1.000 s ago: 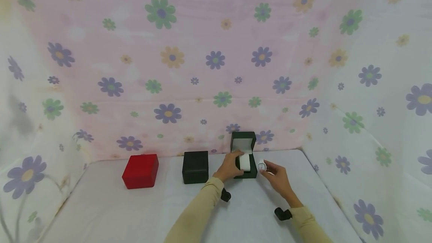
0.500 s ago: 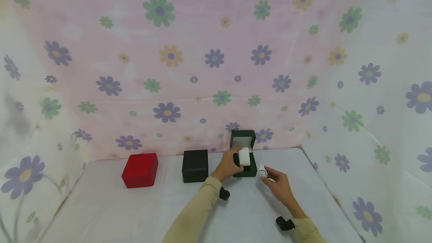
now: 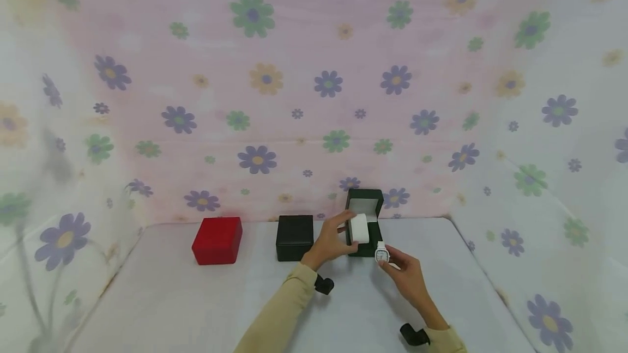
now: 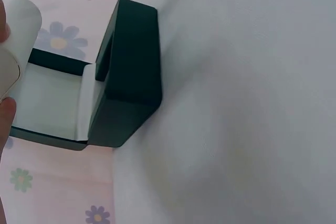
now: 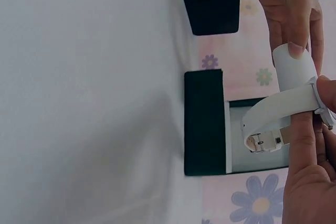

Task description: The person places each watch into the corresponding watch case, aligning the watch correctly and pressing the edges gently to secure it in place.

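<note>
My left hand (image 3: 327,241) grips a white watch cushion (image 3: 360,229) between thumb and fingers, raised above the open dark green watch box (image 3: 365,194). In the left wrist view the cushion (image 4: 27,24) is partly cut off at the edge. My right hand (image 3: 408,277) pinches a white wristwatch (image 3: 381,256) by its case, just right of the box's front. The right wrist view shows the watch strap (image 5: 278,109) buckled in a loop, close beside the cushion (image 5: 294,72); whether they touch I cannot tell. Behind both, the box (image 5: 203,124) has its pale lining showing.
A closed black box (image 3: 295,237) stands left of the green one, and a closed red box (image 3: 217,241) farther left. White cloth covers the table (image 3: 186,309). A flower-printed curtain (image 3: 294,70) hangs right behind the boxes.
My left hand has lifted the cushion out of the green box and tilted it. My right hand has brought the watch lower and closer to the box. The head view has swung slightly left.
</note>
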Motion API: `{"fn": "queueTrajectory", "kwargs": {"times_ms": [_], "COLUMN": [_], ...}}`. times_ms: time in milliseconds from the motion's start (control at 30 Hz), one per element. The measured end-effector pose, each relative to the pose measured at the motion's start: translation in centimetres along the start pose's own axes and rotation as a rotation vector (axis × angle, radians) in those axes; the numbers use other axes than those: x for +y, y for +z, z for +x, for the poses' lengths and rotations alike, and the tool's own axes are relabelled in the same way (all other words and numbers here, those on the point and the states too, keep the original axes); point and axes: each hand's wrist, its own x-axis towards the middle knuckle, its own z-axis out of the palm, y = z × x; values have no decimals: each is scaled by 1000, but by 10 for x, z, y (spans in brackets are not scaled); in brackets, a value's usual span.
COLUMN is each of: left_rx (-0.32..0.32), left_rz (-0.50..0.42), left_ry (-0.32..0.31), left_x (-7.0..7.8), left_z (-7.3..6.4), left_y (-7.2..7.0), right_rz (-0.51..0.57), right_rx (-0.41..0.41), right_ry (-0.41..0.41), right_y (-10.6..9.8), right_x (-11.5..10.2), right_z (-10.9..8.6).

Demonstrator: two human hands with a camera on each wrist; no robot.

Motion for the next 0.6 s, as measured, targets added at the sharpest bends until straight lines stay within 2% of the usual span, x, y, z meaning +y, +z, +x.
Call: {"fn": "queueTrajectory", "kwargs": {"times_ms": [400, 533, 600], "left_rx": [61, 64, 53], "left_rz": [-68, -104, -126], "left_ry": [42, 57, 43], "left_x": [31, 42, 53], "left_z": [-35, -46, -51], "left_y": [-16, -26, -33], "right_rz": [83, 89, 83], "right_rx": [-23, -18, -15], "right_ry": [1, -9, -16], "right_y": [16, 21, 23], "right_x": [-27, -38, -45], "right_z": [-7, -10, -11]}}
